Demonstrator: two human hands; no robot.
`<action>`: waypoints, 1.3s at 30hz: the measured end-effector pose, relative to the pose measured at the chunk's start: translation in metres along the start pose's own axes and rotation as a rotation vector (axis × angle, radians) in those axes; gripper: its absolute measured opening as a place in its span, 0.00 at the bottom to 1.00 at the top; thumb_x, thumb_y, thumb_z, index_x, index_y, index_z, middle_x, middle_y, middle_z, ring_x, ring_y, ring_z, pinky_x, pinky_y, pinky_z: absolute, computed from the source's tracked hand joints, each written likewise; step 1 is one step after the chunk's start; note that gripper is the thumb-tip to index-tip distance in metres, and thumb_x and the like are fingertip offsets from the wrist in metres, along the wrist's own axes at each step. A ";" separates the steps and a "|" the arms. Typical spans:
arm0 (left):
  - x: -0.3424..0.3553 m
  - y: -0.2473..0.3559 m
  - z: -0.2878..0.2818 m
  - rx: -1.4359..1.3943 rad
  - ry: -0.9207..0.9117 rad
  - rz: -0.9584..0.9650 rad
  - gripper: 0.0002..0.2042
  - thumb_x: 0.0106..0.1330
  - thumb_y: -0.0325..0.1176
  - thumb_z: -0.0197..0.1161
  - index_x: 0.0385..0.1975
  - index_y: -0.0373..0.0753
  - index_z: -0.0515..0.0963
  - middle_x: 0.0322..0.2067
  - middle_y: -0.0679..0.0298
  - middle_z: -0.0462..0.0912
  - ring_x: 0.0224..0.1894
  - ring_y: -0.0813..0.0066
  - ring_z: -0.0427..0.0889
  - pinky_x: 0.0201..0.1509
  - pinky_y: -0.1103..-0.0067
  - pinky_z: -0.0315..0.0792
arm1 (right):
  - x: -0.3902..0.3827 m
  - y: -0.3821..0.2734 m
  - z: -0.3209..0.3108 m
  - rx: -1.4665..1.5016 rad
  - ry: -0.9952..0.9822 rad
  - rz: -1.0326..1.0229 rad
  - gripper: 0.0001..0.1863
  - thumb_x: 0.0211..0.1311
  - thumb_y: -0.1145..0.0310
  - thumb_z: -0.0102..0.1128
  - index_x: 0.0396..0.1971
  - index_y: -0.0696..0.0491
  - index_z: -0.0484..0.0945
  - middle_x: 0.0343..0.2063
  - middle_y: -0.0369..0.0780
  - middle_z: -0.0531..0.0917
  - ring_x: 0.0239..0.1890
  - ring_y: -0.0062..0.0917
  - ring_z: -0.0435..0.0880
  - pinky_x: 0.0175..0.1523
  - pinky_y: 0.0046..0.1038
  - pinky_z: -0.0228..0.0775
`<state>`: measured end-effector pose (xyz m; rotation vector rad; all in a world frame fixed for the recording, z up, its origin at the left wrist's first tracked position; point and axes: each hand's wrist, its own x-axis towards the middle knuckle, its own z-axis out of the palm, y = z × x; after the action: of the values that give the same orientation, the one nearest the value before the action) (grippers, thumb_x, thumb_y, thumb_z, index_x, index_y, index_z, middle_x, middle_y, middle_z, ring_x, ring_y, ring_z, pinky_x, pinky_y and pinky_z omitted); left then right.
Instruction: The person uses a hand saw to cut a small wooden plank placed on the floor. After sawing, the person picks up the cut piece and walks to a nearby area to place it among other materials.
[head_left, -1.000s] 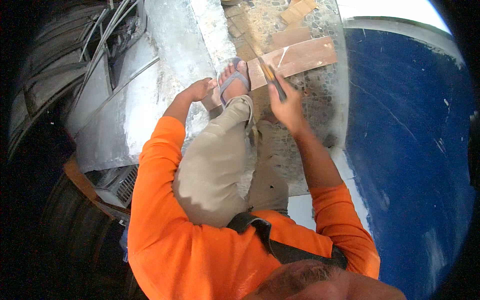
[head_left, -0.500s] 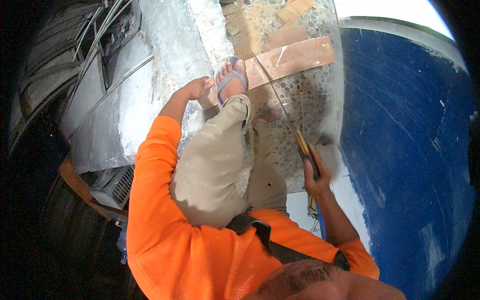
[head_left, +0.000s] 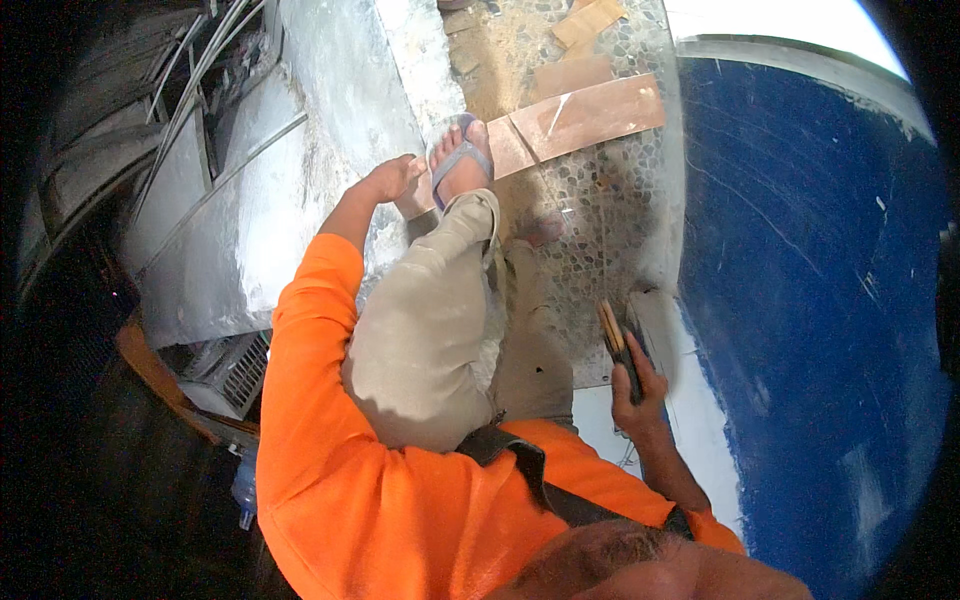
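A long pinkish-brown board [head_left: 600,115] lies crosswise, my sandaled left foot [head_left: 462,160] pressing on it. Beside the foot, my left hand [head_left: 398,178] is closed on the board's left end. My right hand [head_left: 637,385], low at the right, grips the yellow-and-black handle [head_left: 620,340] of what looks like a handsaw. A thin dark line crosses the board right of the foot; the blade is blurred, and I cannot tell where it ends. My other foot [head_left: 543,228] is on the pebble-patterned floor, under the board's near side.
Wood offcuts [head_left: 583,25] and sawdust lie beyond the board. A whitish, worn slab [head_left: 335,80] is at the left, with metal rods [head_left: 195,70] and a slatted crate [head_left: 240,375] beside it. A curved blue panel [head_left: 810,300] fills the right side.
My right hand has moved down and toward me with the tool, from beside the board to low at the right. My left hand and foot hold almost the same place.
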<state>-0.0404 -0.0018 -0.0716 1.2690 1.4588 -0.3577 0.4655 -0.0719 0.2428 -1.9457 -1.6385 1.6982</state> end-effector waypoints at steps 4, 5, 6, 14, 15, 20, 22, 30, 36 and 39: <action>-0.004 -0.004 -0.002 0.026 -0.032 -0.082 0.29 0.80 0.55 0.45 0.63 0.34 0.71 0.56 0.40 0.80 0.60 0.45 0.79 0.65 0.63 0.70 | 0.033 -0.011 -0.001 0.029 -0.038 0.056 0.27 0.70 0.72 0.59 0.69 0.55 0.71 0.44 0.53 0.88 0.40 0.32 0.89 0.46 0.32 0.80; -0.003 -0.001 -0.004 0.027 -0.037 -0.092 0.29 0.80 0.55 0.45 0.64 0.33 0.70 0.56 0.40 0.80 0.61 0.45 0.78 0.65 0.63 0.70 | 0.072 0.000 0.020 0.023 -0.037 0.014 0.27 0.70 0.72 0.59 0.68 0.55 0.72 0.43 0.52 0.88 0.38 0.32 0.89 0.45 0.32 0.80; -0.003 0.002 -0.007 0.030 -0.040 -0.102 0.29 0.80 0.54 0.46 0.64 0.33 0.70 0.57 0.40 0.80 0.61 0.45 0.78 0.66 0.63 0.70 | 0.123 0.009 0.048 0.003 0.104 -0.312 0.26 0.70 0.71 0.60 0.67 0.56 0.73 0.40 0.50 0.89 0.36 0.33 0.89 0.43 0.32 0.80; 0.008 0.000 -0.008 0.011 0.072 0.007 0.30 0.79 0.56 0.45 0.64 0.33 0.70 0.57 0.39 0.79 0.62 0.44 0.77 0.66 0.63 0.70 | 0.209 -0.028 0.089 0.103 0.156 -0.279 0.25 0.71 0.67 0.60 0.64 0.60 0.74 0.48 0.57 0.85 0.53 0.41 0.87 0.57 0.35 0.76; 0.004 0.000 -0.009 0.005 0.060 -0.026 0.32 0.79 0.58 0.44 0.64 0.33 0.70 0.57 0.39 0.79 0.62 0.44 0.77 0.66 0.63 0.70 | 0.172 -0.012 0.079 0.104 0.145 -0.270 0.25 0.71 0.69 0.59 0.65 0.59 0.73 0.45 0.58 0.86 0.48 0.42 0.89 0.53 0.37 0.78; -0.009 0.000 -0.003 -0.038 0.017 -0.026 0.32 0.79 0.58 0.44 0.63 0.33 0.71 0.57 0.40 0.80 0.61 0.43 0.77 0.66 0.63 0.70 | 0.006 -0.009 -0.013 -0.010 -0.030 -0.017 0.27 0.72 0.72 0.56 0.69 0.55 0.70 0.37 0.45 0.89 0.31 0.25 0.86 0.38 0.28 0.77; -0.008 0.001 -0.003 -0.074 0.011 -0.038 0.31 0.79 0.57 0.45 0.62 0.32 0.71 0.56 0.39 0.80 0.60 0.43 0.78 0.65 0.62 0.70 | 0.009 -0.012 -0.014 -0.021 -0.006 -0.082 0.27 0.72 0.72 0.56 0.69 0.56 0.70 0.38 0.48 0.89 0.34 0.26 0.88 0.40 0.29 0.78; -0.001 0.012 -0.009 -0.020 0.012 -0.057 0.29 0.80 0.55 0.44 0.60 0.31 0.72 0.54 0.39 0.81 0.60 0.46 0.79 0.63 0.64 0.71 | 0.223 -0.032 0.100 0.074 0.150 -0.201 0.24 0.69 0.67 0.62 0.63 0.56 0.76 0.44 0.56 0.87 0.48 0.43 0.89 0.50 0.36 0.80; 0.001 -0.011 0.004 -0.038 0.043 -0.060 0.30 0.79 0.57 0.43 0.60 0.33 0.72 0.53 0.39 0.82 0.59 0.41 0.79 0.63 0.61 0.71 | 0.115 -0.002 0.056 0.062 0.147 -0.235 0.25 0.68 0.71 0.61 0.64 0.58 0.75 0.41 0.53 0.88 0.43 0.39 0.90 0.48 0.34 0.80; -0.004 0.004 -0.001 -0.023 0.040 -0.030 0.29 0.80 0.56 0.44 0.59 0.32 0.73 0.53 0.38 0.81 0.59 0.41 0.79 0.62 0.61 0.71 | 0.018 -0.006 0.000 -0.011 0.049 -0.115 0.27 0.69 0.73 0.59 0.68 0.57 0.71 0.35 0.48 0.89 0.34 0.29 0.89 0.41 0.30 0.79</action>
<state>-0.0385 -0.0015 -0.0657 1.2430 1.5131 -0.3367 0.4587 -0.0562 0.2345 -1.8440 -1.7105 1.5903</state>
